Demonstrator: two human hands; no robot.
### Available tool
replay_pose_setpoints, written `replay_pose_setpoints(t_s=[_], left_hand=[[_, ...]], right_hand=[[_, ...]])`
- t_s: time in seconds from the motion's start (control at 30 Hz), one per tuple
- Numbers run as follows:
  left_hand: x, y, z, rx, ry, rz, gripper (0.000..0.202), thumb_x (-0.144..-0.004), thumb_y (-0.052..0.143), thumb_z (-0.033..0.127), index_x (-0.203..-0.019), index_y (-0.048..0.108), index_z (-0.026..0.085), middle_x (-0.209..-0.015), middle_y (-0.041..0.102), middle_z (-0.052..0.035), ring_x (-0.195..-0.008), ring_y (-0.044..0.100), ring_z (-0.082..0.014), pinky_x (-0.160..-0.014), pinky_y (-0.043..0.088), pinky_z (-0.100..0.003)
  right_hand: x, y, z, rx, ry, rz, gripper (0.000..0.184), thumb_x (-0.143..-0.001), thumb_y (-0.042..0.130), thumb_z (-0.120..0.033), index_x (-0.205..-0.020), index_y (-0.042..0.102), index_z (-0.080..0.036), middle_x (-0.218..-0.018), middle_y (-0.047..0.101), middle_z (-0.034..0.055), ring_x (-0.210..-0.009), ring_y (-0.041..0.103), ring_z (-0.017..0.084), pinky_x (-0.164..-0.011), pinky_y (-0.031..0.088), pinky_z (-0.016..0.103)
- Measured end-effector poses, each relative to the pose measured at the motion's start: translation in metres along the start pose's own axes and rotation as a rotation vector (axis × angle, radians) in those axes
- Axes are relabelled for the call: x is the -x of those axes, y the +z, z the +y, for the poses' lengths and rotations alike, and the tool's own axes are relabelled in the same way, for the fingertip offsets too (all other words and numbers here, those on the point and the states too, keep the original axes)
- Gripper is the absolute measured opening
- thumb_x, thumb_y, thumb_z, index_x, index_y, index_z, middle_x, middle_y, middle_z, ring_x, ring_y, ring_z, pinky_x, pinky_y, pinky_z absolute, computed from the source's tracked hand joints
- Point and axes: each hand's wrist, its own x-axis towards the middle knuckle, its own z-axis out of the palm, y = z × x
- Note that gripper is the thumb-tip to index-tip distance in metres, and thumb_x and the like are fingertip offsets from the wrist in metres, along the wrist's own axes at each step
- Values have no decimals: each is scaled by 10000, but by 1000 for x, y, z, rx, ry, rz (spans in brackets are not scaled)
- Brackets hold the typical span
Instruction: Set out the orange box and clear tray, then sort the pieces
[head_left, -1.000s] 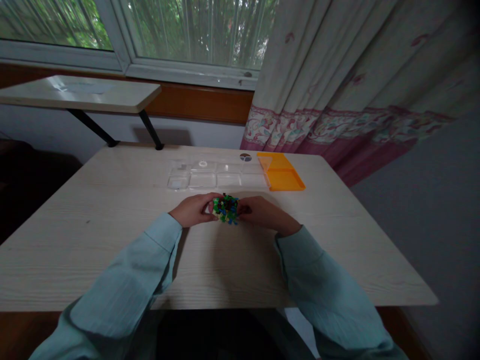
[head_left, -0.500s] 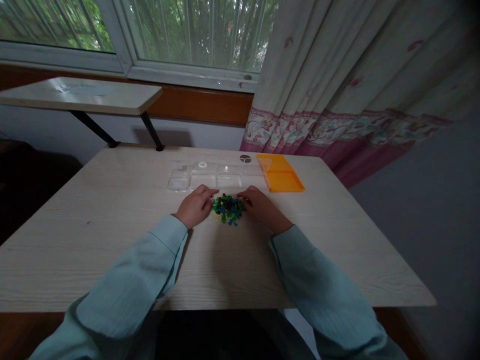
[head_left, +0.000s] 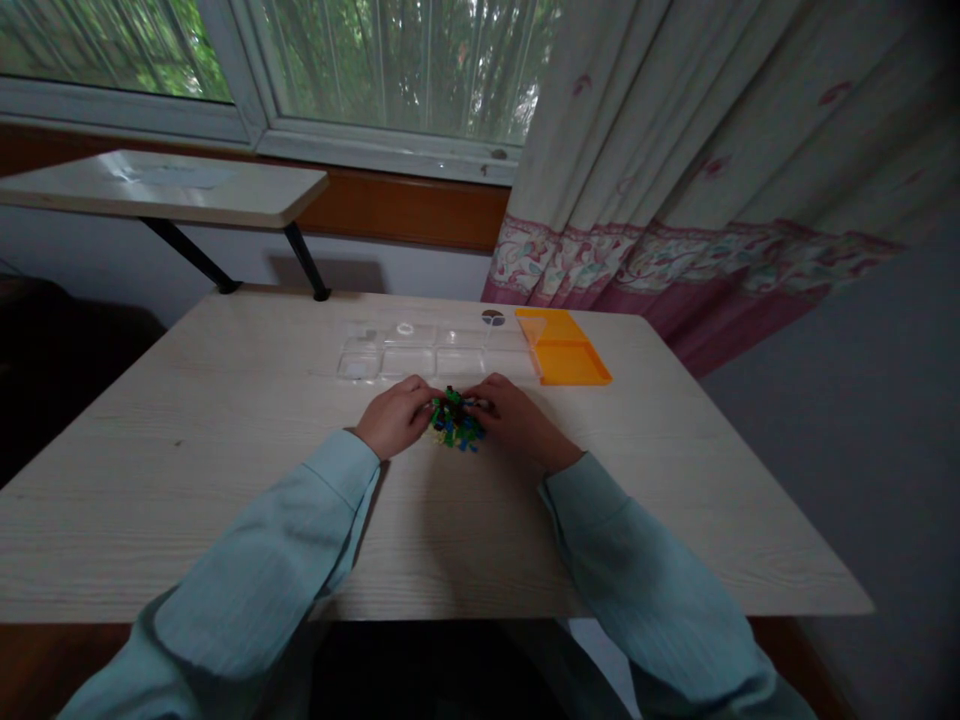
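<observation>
A small heap of tiny coloured pieces, mostly green and blue with some dark red and yellow, lies on the pale wooden table. They look like plastic, but are too small to name. At the heap's left edge is my left hand, fingers bent and drawn together against the pieces. From the other side my right hand reaches in, its fingers curled in a pinch at the heap's upper right. What either set of fingertips holds is hidden. Just beyond the hands lies a clear compartment tray.
An orange open box lies at the tray's right end. A small round dark disc is behind the tray. At the back left, a raised shelf stands on black legs. A curtain hangs by the window behind the table.
Both hands have moved inward over the heap, nearer to each other, and cover more of its sides. The heap's visible part looks narrower. Tray and orange box stay put.
</observation>
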Motion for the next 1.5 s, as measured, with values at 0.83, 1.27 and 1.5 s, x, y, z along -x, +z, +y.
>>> replay_pose_setpoints(t_s=[0.83, 1.27, 1.5], left_hand=[[1, -1, 1, 8, -5, -32, 297, -957, 384, 316, -1137, 611, 247, -1011, 622, -44, -947, 592, -183, -819, 465, -308], [1, -2, -5, 40, -25, -33, 315, -913, 395, 220, -1150, 602, 235, -1079, 639, -40, -1018, 593, -189, -889, 470, -323], [-1, -5, -5, 121, -52, -29, 292, -919, 400, 251, -1120, 610, 221, -1076, 646, -42, -1006, 594, -177, -901, 464, -326]], right_hand=[[0, 3, -8, 4, -28, 14, 162, -867, 603, -223, -995, 690, -174, -904, 583, 41, -819, 553, 135, -759, 435, 254], [0, 6, -16, 55, -42, 30, 172, -877, 600, -235, -1009, 699, -184, -914, 594, 50, -857, 565, 147, -789, 436, 260], [-2, 12, -14, 107, -4, 97, 145, -880, 589, -222, -952, 710, -190, -907, 599, 48, -867, 564, 150, -795, 429, 260]])
